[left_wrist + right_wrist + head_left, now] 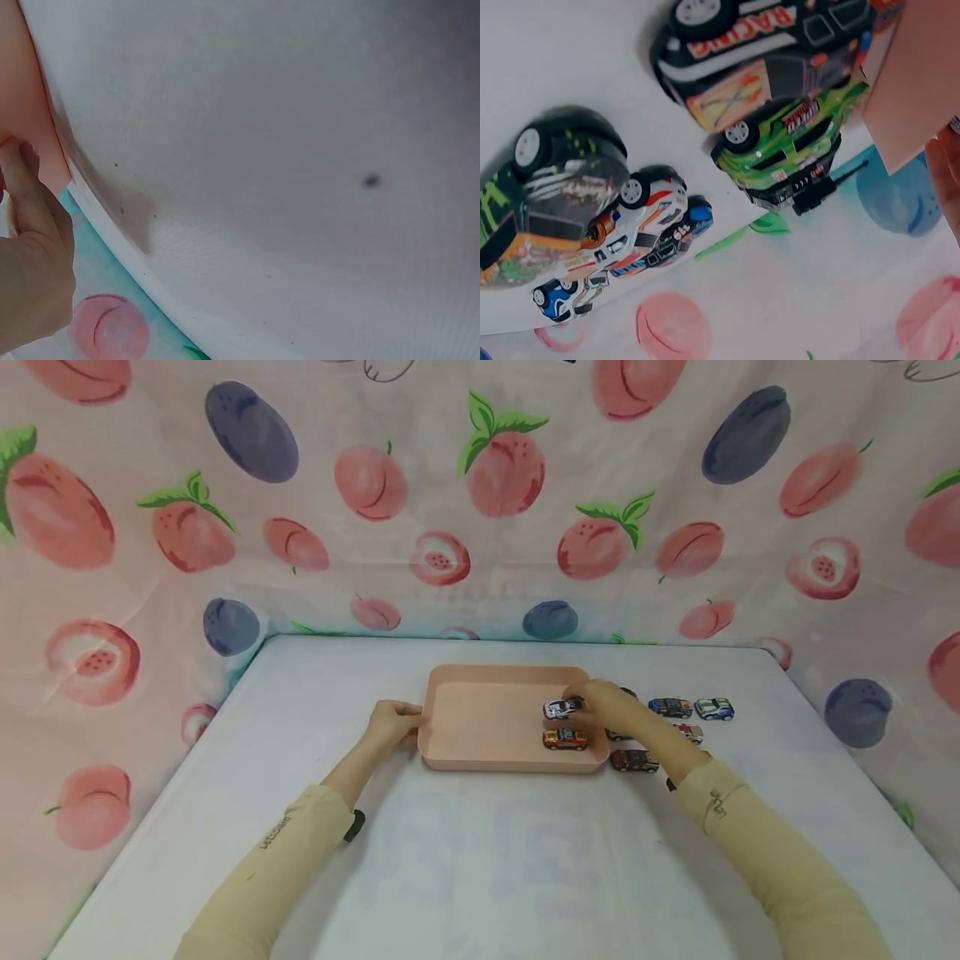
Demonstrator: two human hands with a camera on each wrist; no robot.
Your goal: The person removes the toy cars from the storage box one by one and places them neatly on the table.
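Note:
A shallow pink tray (pixel 480 718) lies on the white table. My left hand (pixel 393 722) grips its left rim between thumb and fingers; the left wrist view shows the same hand (pixel 37 255) at the tray wall (pixel 34 97). Inside the tray's right end, my right hand (pixel 609 703) pinches a white toy car (pixel 558 708) with dark markings. Just in front of that one, a red and yellow toy car (pixel 565 740) sits in the tray. Only the fingers (pixel 946 176) of the right hand show at the edge of the right wrist view.
Right of the tray stand several toy cars, among them a dark one (pixel 634 761), a blue one (pixel 671 707) and a white and green one (pixel 714 708). A green car (pixel 787 150) stands close to the tray. Fruit-patterned cloth (pixel 495 552) rises behind the table.

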